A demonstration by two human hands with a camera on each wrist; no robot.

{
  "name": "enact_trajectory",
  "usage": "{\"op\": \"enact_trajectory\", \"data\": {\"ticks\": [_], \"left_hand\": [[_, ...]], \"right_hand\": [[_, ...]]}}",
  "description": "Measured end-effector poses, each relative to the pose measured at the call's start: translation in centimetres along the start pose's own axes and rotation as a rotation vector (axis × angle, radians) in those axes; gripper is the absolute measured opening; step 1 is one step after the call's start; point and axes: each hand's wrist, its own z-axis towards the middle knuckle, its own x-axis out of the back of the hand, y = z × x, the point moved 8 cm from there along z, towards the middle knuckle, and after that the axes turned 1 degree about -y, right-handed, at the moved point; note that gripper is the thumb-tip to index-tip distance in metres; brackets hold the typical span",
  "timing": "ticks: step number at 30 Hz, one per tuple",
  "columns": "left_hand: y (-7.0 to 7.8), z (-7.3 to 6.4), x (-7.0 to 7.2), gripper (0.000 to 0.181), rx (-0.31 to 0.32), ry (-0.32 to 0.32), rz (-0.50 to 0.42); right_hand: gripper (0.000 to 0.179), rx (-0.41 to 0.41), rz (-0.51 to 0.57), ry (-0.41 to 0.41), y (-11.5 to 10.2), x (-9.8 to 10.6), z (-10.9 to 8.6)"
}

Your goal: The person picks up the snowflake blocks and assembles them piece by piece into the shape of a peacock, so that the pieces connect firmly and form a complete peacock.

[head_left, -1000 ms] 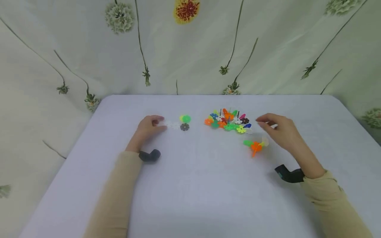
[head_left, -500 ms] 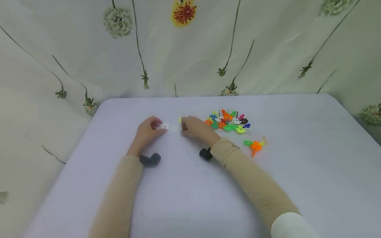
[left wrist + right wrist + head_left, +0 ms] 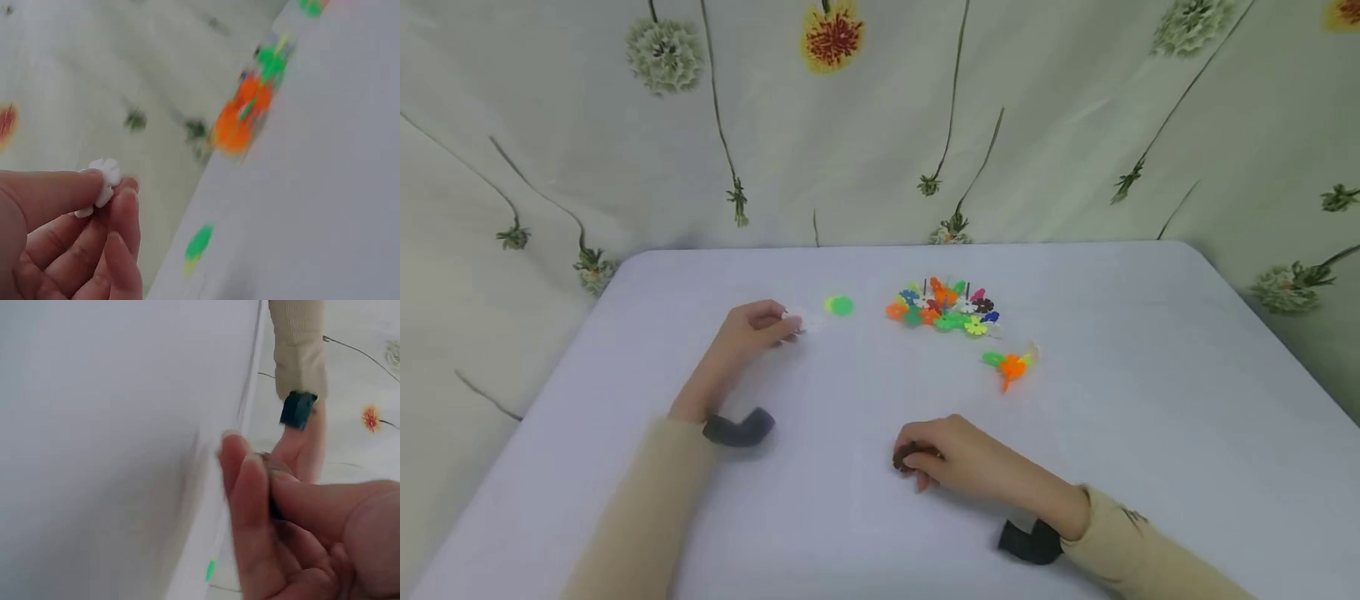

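Observation:
My left hand (image 3: pixel 748 329) is raised at the left of the table, pinching white plastic snowflake discs (image 3: pixel 107 172) between thumb and fingers; the fingers cover part of them. Lower in the head view, over the middle front of the table, my right hand (image 3: pixel 951 457) grips a dark brown snowflake disc (image 3: pixel 907 457). From the right wrist only a sliver of that disc shows between thumb and fingertips. Just to the right of the left hand lies a green disc (image 3: pixel 842 306) with a yellow disc (image 3: pixel 830 304) partly beneath it.
A heap of multicoloured snowflake discs (image 3: pixel 947 321) lies toward the back of the white table (image 3: pixel 820 517). In front of it, to the right, is a small joined piece (image 3: pixel 1012 368) with orange, green and yellow discs. Behind the table hangs a flower-patterned cloth (image 3: pixel 850 150).
My right hand reached left from beside the heap, picked up the dark disc and drew it toward the table's front. The left hand still holds the white discs. The head view has shifted slightly.

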Motion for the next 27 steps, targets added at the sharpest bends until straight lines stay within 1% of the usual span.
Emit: {"op": "enact_trajectory", "data": {"ticks": [1, 3, 5, 6, 7, 9, 11, 13, 15, 17, 20, 23, 27], "left_hand": [[0.2, -1.1, -1.7, 0.035, 0.000, -0.059, -0.065], [0.6, -3.3, -5.8, 0.033, 0.011, -0.197, -0.164], [0.9, -5.4, -9.8, 0.030, 0.043, -0.320, -0.262], [1.0, -6.1, -11.4, 0.029, 0.056, -0.361, -0.297], [1.0, -6.6, -12.7, 0.027, 0.062, -0.386, -0.327], [0.8, -7.3, -14.3, 0.023, 0.065, -0.399, -0.370], [0.4, -7.7, -14.9, 0.022, 0.076, -0.379, -0.400], [-0.1, -7.9, -15.2, 0.022, 0.079, -0.359, -0.412], [-0.5, -8.1, -15.5, 0.021, 0.080, -0.346, -0.423], [-0.8, -8.4, -15.8, 0.019, 0.072, -0.333, -0.415], [-1.0, -8.8, -16.2, 0.013, 0.027, -0.310, -0.366], [-0.4, -8.8, -16.3, 0.009, -0.044, -0.295, -0.293], [0.1, -9.1, -16.4, 0.007, -0.100, -0.292, -0.218]], "right_hand": [[0.010, -0.020, 0.081, 0.014, 0.4, 0.1, -0.9], [0.008, -0.068, 0.241, 0.045, 1.2, 0.4, -2.3], [0.009, -0.111, 0.381, 0.068, 2.0, 0.7, -3.0], [0.013, -0.137, 0.448, 0.074, 2.4, 0.8, -3.1], [0.017, -0.155, 0.513, 0.072, 2.8, 0.8, -3.1], [0.022, -0.193, 0.637, 0.054, 3.4, 0.5, -2.9], [0.023, -0.232, 0.737, 0.043, 4.0, -0.1, -2.8], [0.021, -0.269, 0.813, 0.046, 4.5, -0.8, -2.9], [0.019, -0.295, 0.860, 0.056, 4.8, -1.4, -3.1], [0.018, -0.305, 0.887, 0.059, 5.1, -1.9, -3.3], [0.020, -0.307, 0.904, 0.043, 5.2, -2.5, -3.6], [0.021, -0.279, 0.907, 0.022, 5.0, -2.7, -3.7], [0.021, -0.254, 0.929, -0.020, 4.7, -3.1, -3.7]]}}
